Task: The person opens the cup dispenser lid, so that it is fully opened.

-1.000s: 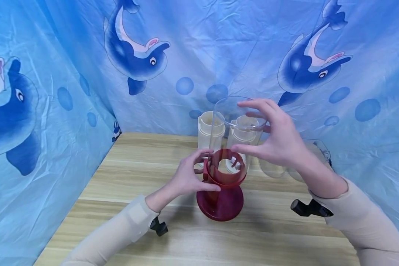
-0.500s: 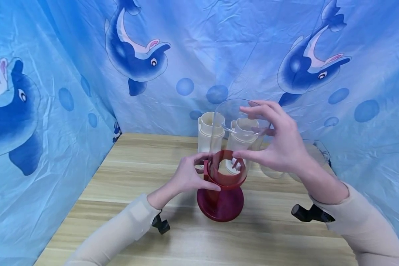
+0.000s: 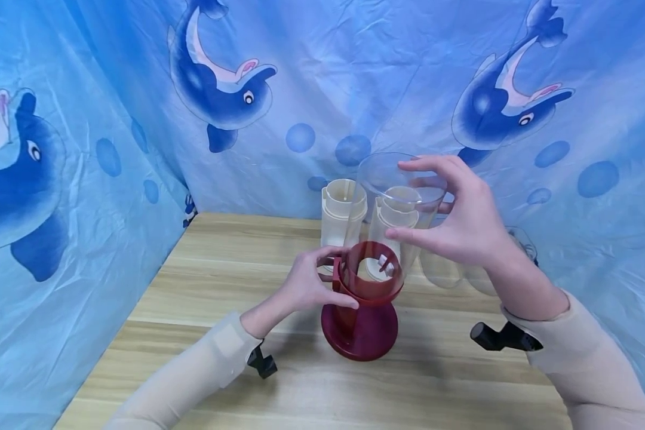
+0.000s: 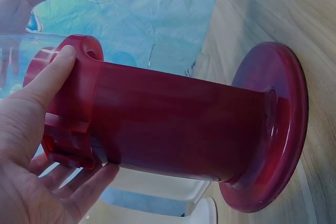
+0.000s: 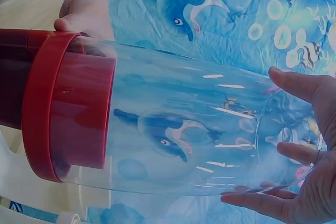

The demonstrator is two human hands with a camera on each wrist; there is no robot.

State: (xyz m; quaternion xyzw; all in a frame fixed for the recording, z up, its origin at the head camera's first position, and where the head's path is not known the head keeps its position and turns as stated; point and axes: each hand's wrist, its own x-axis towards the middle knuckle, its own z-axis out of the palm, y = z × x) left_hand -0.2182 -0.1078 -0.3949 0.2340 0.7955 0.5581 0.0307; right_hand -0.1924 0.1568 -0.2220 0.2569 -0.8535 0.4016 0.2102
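Note:
A tall red cylinder with a wide round foot stands upright on the table, topped by a collar with an inner ring. In the head view my left hand grips this red base at the collar, thumb on the near side, fingers round the far side. A clear tube sits with its lower end around the red inner ring. Its upper end leans slightly to the right. Near the tube's top rim, my right hand holds it between thumb and spread fingers.
Two cream cylinders stand behind the red base, partly seen through the tube. More clear vessels are at the right, partly behind my right forearm. Blue dolphin curtains enclose the wooden table at the back and left.
The tube's top has shifted to the right along with my right hand, so it leans more. The left hand keeps its grip on the red base, which has barely moved.

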